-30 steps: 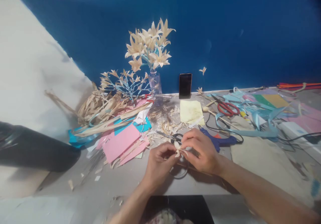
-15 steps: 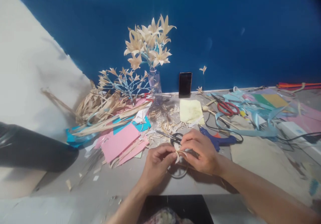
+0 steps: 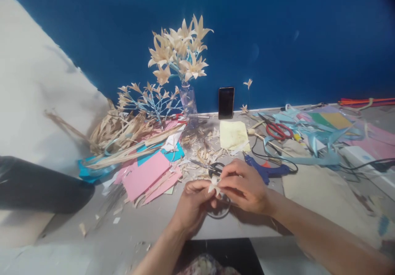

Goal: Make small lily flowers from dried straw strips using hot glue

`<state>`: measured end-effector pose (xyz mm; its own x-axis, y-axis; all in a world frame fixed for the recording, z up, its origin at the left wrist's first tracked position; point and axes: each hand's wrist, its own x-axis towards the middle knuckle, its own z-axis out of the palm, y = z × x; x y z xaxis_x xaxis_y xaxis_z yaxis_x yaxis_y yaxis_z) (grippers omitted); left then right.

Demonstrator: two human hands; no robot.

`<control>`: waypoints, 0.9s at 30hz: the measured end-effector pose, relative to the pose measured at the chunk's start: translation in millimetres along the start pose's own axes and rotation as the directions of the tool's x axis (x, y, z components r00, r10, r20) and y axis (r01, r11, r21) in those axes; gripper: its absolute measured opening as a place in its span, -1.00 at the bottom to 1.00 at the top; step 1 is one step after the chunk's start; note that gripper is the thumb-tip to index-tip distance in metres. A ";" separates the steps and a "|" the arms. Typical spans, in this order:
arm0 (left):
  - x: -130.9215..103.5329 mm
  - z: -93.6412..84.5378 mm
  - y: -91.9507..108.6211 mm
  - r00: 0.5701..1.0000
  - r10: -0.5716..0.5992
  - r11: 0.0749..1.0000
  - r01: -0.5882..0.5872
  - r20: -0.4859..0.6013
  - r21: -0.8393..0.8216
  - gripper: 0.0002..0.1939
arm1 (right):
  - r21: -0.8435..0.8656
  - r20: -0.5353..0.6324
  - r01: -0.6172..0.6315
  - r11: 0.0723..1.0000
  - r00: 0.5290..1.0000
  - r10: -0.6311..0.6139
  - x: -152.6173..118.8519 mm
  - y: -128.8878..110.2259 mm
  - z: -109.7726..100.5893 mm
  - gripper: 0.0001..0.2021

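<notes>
Between my two hands is a small cream-coloured flower [image 3: 214, 187] with pointed petals. My left hand [image 3: 195, 201] pinches it from the left with thumb and forefinger. From the right, the fingertips of my right hand [image 3: 243, 186] close on the same flower. Just behind my fingers lie black-handled scissors [image 3: 216, 169], partly hidden by my right hand. A grey ring-shaped item [image 3: 219, 215] rests on the table below my hands, its upper part covered by them. Right of my right hand is a blue glue gun [image 3: 268, 171].
A clear bottle [image 3: 189, 102] holds large cream flowers [image 3: 182, 51]. Smaller flowers on blue stems [image 3: 154, 102] and dried strips [image 3: 114, 133] lie left, near pink paper [image 3: 146, 175]. A phone [image 3: 226, 103] leans on the wall. Red-handled scissors [image 3: 279, 131] and blue ribbon [image 3: 321, 158] lie right.
The flower has turned between my fingers, its petals now pointing more downward and a rounded pale part showing on top. The whole view has shifted slightly.
</notes>
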<state>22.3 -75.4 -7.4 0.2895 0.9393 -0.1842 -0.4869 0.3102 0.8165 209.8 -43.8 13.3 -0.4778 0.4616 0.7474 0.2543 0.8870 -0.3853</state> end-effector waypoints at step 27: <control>-1.4 0.8 1.9 0.794 0.602 0.605 -0.521 0.082 0.602 -0.85 | 0.443 0.360 -0.721 0.533 0.688 0.630 6.4 -3.0 -4.2 -0.79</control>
<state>21.6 -76.2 -5.2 0.0040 0.9207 0.3903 0.0512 -0.3899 0.9194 209.5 -43.5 21.5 -0.4712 0.8787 0.0764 0.1074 0.1432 -0.9839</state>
